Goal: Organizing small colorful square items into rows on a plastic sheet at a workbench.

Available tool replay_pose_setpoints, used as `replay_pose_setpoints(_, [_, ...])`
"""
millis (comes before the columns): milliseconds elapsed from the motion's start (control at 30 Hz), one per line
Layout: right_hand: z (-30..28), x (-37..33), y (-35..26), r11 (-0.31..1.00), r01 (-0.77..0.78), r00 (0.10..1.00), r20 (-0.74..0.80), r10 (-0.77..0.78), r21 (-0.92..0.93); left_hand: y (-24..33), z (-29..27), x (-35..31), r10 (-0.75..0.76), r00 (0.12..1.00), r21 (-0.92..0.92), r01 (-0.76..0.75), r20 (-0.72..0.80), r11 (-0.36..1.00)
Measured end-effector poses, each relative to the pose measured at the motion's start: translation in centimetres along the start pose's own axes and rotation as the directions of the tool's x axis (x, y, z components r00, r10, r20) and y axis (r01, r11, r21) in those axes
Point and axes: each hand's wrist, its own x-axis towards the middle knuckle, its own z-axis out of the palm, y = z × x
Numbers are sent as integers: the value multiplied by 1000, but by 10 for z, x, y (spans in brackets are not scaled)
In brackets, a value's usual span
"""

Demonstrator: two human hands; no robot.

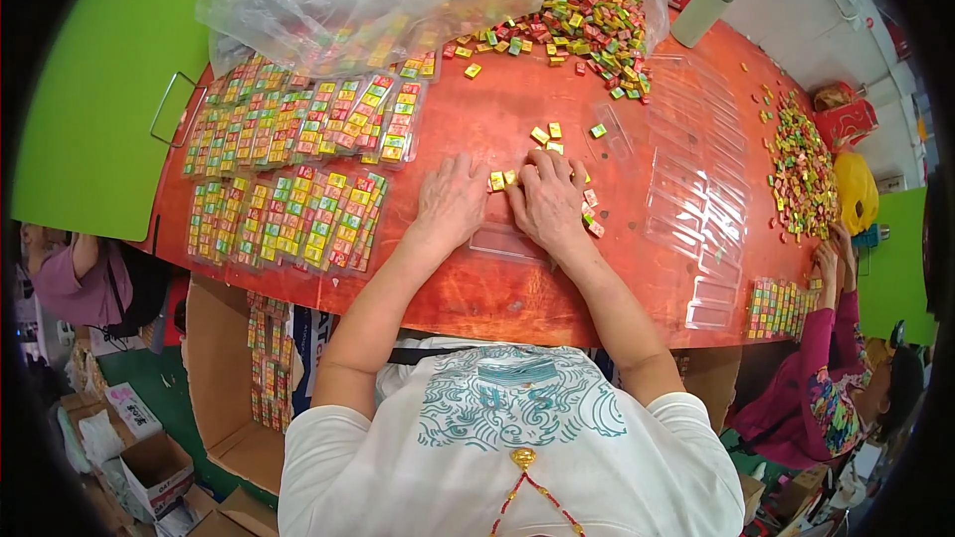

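My left hand (453, 201) rests on the red table, its fingers stretched forward and its thumb side beside two small yellow wrapped blocks (502, 180). Close on their other side, my right hand (549, 201) has its fingers bent down over the blocks, and its fingertips partly hide what they press on. More loose yellow blocks (540, 134) lie just beyond the right fingers, and pink and red ones (593, 223) lie by its outer edge. A clear plastic tray (505, 242) sits on the table below both hands, partly covered by the right one.
Filled trays (298, 119) are stacked on the left. A big heap of loose blocks (587, 15) lies at the back, beside a plastic bag (368, 0) and a bottle (706, 8). Clear trays (696, 199) spread to the right, where another person (816, 378) works by a second heap (801, 169).
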Motion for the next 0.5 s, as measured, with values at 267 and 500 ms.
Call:
replay_pose_setpoints(267, [-24,-9,23,990,-127,989,-72,132,67,12,-7,6,-28,999,-135,31,19,990])
replay_pose_setpoints(500, [-33,-13,38,995,-102,994,-48,101,-2,16,13,17,53,998,-93,-56,-33,994])
